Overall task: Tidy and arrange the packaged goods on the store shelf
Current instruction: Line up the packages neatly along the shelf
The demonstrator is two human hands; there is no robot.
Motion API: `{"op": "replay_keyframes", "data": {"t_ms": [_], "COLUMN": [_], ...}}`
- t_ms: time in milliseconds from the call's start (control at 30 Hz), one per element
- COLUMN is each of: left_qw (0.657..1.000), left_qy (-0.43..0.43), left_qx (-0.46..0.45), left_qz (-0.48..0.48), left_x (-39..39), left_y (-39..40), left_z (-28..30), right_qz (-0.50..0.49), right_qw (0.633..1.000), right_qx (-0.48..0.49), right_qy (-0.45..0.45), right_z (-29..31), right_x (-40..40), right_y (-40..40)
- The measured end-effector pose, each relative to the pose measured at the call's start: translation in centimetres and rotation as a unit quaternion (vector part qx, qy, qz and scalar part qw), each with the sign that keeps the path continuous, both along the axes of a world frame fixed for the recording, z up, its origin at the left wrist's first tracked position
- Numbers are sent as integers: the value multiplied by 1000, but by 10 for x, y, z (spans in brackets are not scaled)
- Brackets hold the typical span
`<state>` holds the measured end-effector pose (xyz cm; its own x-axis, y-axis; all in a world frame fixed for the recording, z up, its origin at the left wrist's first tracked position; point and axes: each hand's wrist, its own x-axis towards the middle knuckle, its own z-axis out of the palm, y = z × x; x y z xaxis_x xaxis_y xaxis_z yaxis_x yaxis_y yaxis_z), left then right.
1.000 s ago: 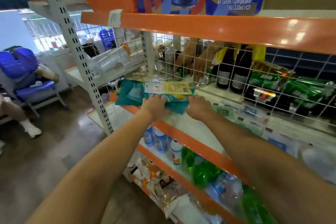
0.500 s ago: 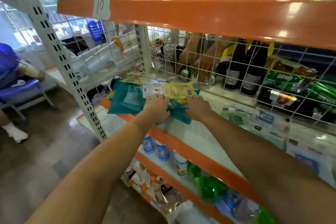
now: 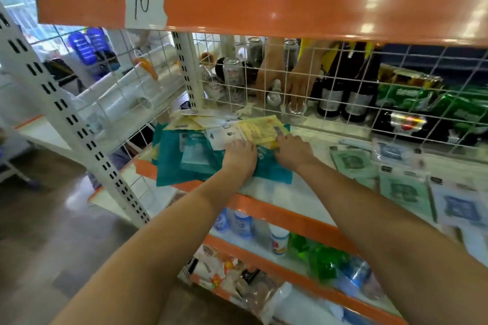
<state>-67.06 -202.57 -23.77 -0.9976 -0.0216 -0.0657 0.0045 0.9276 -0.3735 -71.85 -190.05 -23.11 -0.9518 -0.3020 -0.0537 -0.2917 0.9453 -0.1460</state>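
Note:
A stack of flat teal packets [image 3: 190, 163] lies at the left end of the white shelf board [image 3: 293, 192], partly hanging over its orange front edge. On top of the stack sits a yellow and white packet [image 3: 253, 130]. My left hand [image 3: 241, 157] presses down on the stack with its fingers curled over the top packets. My right hand [image 3: 293, 152] rests on the same stack just to the right, fingertips touching the yellow packet. Whether either hand pinches a packet is hidden by the backs of the hands.
Flat green and blue packets [image 3: 401, 187] lie in rows to the right. A white wire grid [image 3: 343, 92] backs the shelf; behind it are cans, dark bottles [image 3: 346, 92] and another person's hands [image 3: 285, 79]. An orange shelf beam [image 3: 290, 8] hangs overhead. Bottles [image 3: 243, 224] stand on lower shelves.
The camera has moved closer and lower to the shelf. Both hands stay on the teal stack, which has barely shifted.

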Motion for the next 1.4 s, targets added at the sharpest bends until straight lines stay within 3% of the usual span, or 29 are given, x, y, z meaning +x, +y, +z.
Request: {"op": "replay_keyframes", "data": {"t_ms": [267, 533, 967, 1233, 1400], "left_qw": [999, 994, 983, 974, 951], "left_qy": [2, 59, 114, 153, 165], "left_qx": [1, -32, 122, 152, 251], "left_qz": [-37, -82, -78, -70, -79], "left_x": [-5, -9, -14, -26, -29], "left_y": [-7, -9, 20, 40, 40], "left_z": [3, 32, 88, 107, 101], "right_qz": [-79, -115, -95, -106, -126], "right_qw": [997, 993, 995, 993, 991], "right_qx": [-5, 5, -16, -27, -27], "right_qy": [-2, 8, 38, 42, 33], "right_z": [-1, 10, 46, 45, 37], "right_x": [10, 23, 18, 17, 25], "right_y": [8, 32, 75, 103, 113]}}
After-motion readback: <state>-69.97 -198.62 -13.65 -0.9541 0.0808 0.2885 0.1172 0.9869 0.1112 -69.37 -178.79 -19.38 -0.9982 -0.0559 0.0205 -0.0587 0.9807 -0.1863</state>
